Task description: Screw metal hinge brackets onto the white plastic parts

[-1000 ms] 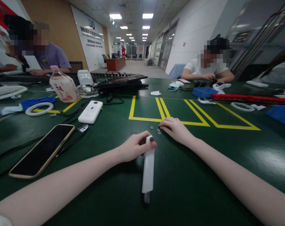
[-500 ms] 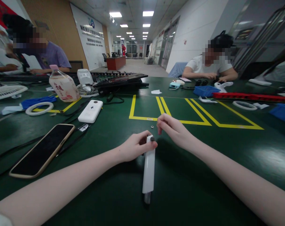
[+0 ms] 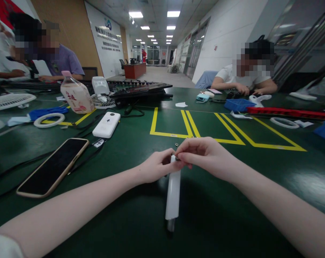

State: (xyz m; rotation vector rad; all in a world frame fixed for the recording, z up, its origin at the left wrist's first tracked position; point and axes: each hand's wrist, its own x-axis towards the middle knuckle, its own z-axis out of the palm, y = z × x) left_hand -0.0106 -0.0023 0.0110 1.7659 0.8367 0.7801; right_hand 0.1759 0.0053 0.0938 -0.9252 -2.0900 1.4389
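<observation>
Steadying hand: Your left hand (image 3: pixel 158 165) wrapped the upper part of a white tube (image 3: pixel 173 193), thumb across the front and fingers curled behind, a hold seemingly chosen to leave its dark tip (image 3: pixel 177 158) exposed.

White tube: It stood out directly in front of you against the green table (image 3: pixel 119 222), dark tip at the upper end, greyish piece at the lower; whether that lower end rested on the tabletop could not be told.

Pinching hand: Your right hand (image 3: pixel 208 157) met the left at the tip, thumb and forefinger drawn together, likely for fine control; what, if anything, lay between them was hidden.

Small ring: A small ring (image 3: pixel 176 144) lay just beyond your hands, placed, it appeared, for a short reach; other tiny pieces showed partly behind your right knuckles, too small to make out.

Yellow tape: Strips of yellow tape (image 3: pixel 170 135) outlined bays beyond your hands, presumably to mark places apart.

Left flank: A phone (image 3: pixel 53 166) lay screen up near your left forearm, a white power bank (image 3: pixel 106 125) beyond it, both apparently set aside from the handwork.

Far side: A co-worker in a white shirt (image 3: pixel 227 75) sat across the table, near a blue tray (image 3: pixel 237 105), hands low over dark objects.
</observation>
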